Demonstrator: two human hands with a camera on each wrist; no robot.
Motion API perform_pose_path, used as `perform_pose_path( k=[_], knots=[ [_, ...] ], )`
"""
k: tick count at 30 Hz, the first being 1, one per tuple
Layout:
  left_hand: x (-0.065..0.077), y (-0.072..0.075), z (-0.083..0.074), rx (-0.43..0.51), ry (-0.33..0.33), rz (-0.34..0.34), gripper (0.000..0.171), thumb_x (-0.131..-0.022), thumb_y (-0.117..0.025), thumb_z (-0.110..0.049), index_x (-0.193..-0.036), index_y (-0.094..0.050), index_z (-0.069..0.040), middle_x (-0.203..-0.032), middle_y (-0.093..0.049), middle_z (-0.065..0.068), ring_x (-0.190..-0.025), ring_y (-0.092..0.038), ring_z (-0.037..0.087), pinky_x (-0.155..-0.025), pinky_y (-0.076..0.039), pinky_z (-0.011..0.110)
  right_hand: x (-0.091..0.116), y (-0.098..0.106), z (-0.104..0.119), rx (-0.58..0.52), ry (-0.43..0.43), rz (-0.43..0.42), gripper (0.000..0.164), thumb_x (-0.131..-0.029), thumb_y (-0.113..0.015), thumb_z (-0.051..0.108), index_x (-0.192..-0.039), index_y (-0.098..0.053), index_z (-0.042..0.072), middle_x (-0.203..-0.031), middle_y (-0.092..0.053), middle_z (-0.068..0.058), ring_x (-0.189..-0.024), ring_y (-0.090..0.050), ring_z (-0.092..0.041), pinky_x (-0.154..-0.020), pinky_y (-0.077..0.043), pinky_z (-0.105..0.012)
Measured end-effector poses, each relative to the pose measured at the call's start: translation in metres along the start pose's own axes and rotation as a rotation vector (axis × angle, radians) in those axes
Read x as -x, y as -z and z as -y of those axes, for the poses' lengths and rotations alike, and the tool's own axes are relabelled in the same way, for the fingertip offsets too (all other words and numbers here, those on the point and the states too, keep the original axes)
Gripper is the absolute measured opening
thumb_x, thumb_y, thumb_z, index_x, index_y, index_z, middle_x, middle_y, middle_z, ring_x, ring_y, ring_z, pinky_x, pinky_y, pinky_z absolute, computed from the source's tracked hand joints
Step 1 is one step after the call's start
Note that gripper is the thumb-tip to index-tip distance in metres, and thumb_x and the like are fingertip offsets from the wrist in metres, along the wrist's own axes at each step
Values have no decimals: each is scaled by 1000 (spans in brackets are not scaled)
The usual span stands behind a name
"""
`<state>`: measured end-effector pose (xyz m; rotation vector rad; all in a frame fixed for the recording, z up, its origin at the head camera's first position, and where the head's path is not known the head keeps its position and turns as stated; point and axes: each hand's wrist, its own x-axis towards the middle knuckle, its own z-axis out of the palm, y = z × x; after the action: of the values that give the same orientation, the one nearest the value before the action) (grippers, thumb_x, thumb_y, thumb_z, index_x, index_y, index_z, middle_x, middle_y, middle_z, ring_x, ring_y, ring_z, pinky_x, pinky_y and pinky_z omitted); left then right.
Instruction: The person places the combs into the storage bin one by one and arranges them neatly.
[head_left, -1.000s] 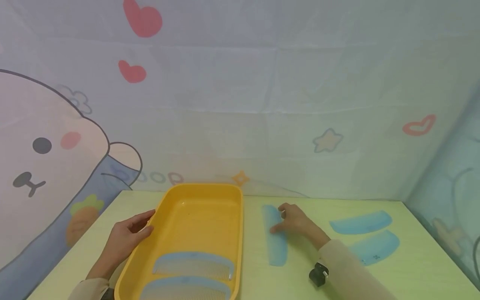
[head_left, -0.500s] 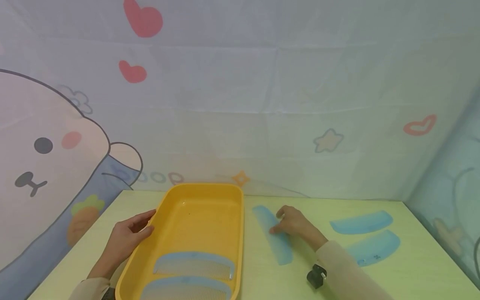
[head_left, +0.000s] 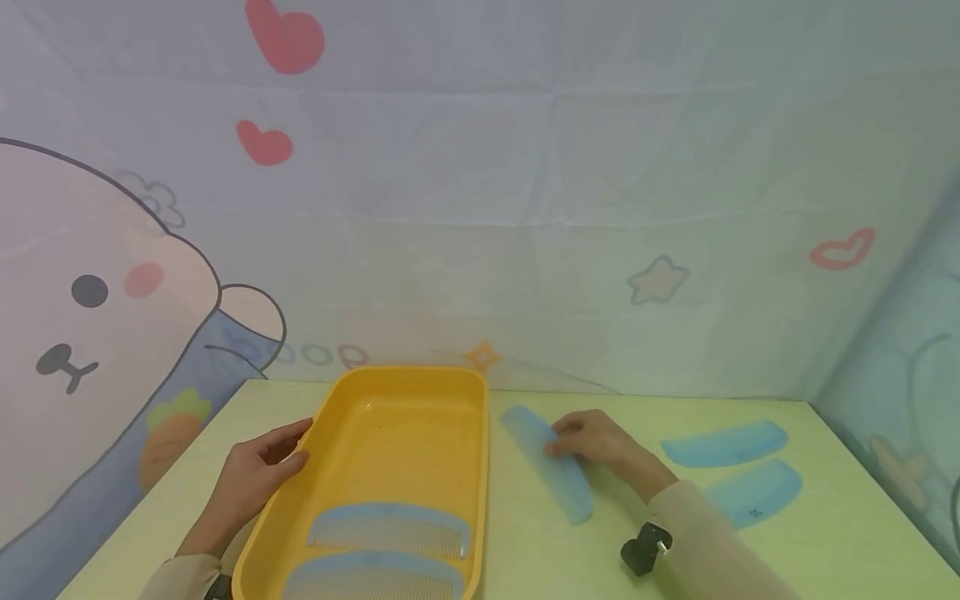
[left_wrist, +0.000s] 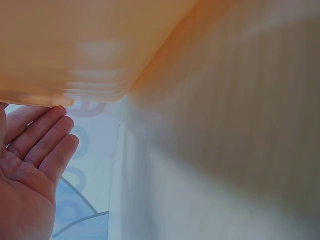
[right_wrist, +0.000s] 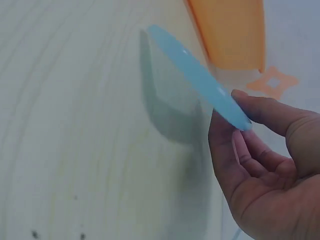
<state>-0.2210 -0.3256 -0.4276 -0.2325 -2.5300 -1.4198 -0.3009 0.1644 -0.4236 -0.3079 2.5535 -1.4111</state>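
A light blue comb (head_left: 551,467) slants above the table, right of the yellow tray (head_left: 483,467). My right hand (head_left: 600,437) pinches it between thumb and fingers; in the right wrist view the comb (right_wrist: 200,77) is seen edge-on, tilted, with its shadow on the table below. At the left side of the tray, my left hand (head_left: 258,471) touches the rim. The left wrist view has that hand's fingers (left_wrist: 47,130) fairly straight, tips against the tray's rim. Inside the tray lie two more blue combs, a farther comb (head_left: 390,525) and a nearer comb (head_left: 375,575).
Right of my right hand, two blue combs lie on the pale table (head_left: 525,550): a back comb (head_left: 723,443) and a front comb (head_left: 761,493), partly hidden by the sleeve. A printed cloth backdrop (head_left: 480,208) rises behind the table.
The comb in my right hand has turned from nearly straight to slanted, its far end swinging left towards the tray. My left hand and the tray have stayed in place.
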Motion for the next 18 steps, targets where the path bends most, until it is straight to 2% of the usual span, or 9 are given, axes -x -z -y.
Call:
perform_pose_path(
  k=[6,18],
  knots=[
    [-1,0,0,5,14,3,51,-103,-74,-15,-148,-60,4,-145,-60,27,-110,-56,-15,-86,-57,17,-1,6,9,-86,21,46,44,-91,-82,12,-129,-70,-6,-117,-74,-12,-106,-70,-27,-92,-60,-45],
    [-1,0,-1,9,17,10,51,-103,-73,-15,-149,-59,3,-146,-59,27,-110,-56,-16,-87,-57,17,-1,23,31,-164,69,24,44,-91,-82,10,-130,-69,-7,-114,-76,-13,-103,-71,-24,-96,-59,-43]
  ],
)
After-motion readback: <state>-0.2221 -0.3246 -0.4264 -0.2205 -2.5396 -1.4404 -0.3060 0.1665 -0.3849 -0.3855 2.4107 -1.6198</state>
